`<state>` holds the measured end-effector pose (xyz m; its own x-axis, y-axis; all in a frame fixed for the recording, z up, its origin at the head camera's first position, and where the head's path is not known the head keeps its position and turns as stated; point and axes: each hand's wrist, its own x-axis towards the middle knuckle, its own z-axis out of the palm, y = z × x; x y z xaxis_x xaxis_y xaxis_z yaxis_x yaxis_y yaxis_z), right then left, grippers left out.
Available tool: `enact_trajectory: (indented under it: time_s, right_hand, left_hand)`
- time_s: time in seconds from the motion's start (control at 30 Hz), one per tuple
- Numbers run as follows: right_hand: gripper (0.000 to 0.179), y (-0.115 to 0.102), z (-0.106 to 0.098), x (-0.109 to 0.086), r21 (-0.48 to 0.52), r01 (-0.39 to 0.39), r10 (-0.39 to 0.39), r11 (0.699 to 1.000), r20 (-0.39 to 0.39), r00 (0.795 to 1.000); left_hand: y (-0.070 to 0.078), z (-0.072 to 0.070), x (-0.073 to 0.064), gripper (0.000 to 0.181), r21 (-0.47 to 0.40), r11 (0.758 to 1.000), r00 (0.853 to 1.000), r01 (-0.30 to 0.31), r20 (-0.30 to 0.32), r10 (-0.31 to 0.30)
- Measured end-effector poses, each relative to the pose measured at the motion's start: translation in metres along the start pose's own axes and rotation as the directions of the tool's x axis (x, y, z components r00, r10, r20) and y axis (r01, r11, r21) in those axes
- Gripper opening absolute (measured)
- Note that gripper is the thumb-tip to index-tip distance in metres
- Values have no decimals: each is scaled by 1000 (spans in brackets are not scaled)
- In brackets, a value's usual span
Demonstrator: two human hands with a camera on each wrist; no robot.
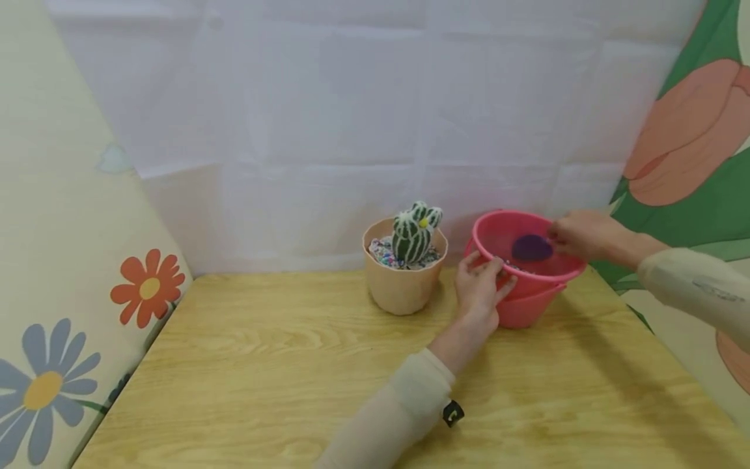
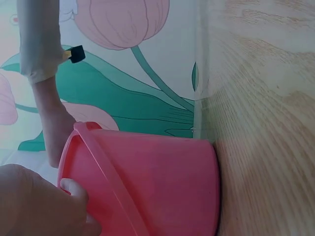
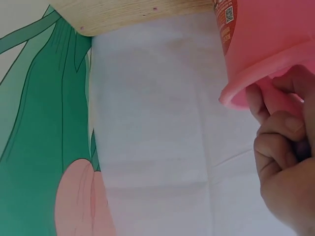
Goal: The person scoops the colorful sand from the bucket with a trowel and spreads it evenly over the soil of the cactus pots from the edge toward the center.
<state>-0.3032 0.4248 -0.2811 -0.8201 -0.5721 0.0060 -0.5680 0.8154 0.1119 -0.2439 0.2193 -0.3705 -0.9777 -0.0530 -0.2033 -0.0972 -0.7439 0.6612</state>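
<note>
A pink bucket [image 1: 530, 296] stands on the right part of the wooden table, with small pebble-like bits just visible inside. My left hand [image 1: 477, 293] grips its near-left rim, seen from the side in the left wrist view. Over the far-right rim, my right hand [image 1: 577, 236] holds a dark purple scoop [image 1: 532, 247], whose rounded blade is inside the bucket. The right wrist view shows curled fingers [image 3: 275, 147] around the handle, which is mostly hidden. Left of the bucket sits a peach pot [image 1: 404, 286] holding a green-and-white knitted-looking cactus [image 1: 410, 238].
Multicoloured pebbles [image 1: 383, 253] surround the cactus in its pot. The wooden table [image 1: 263, 378] extends to the left and front. A white cloth [image 1: 322, 130] hangs behind, with flower-painted panels [image 1: 149, 286] on both sides.
</note>
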Motion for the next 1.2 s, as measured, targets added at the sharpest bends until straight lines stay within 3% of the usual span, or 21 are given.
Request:
enact_trajectory:
  time_s: [0.2, 0.4, 0.63, 1.2]
  right_hand:
    - [28, 5, 3, 1, -29, 16, -15, 999, 32, 999]
    - [20, 14, 8, -1, 5, -46, 46, 999, 67, 997]
    - [11, 25, 19, -2, 62, -8, 6, 998, 35, 999]
    - [3, 24, 16, -1, 159, -33, 16, 987, 107, 994]
  left_hand:
    - [-4, 6, -3, 39, 0, 1000, 1000, 17, 1, -17]
    - [-9, 12, -8, 36, 8, 999, 999, 53, -2, -53]
    - [-14, 15, -10, 35, -29, 996, 996, 87, 8, -86]
    - [-21, 13, 10, 34, -72, 990, 990, 125, 76, -120]
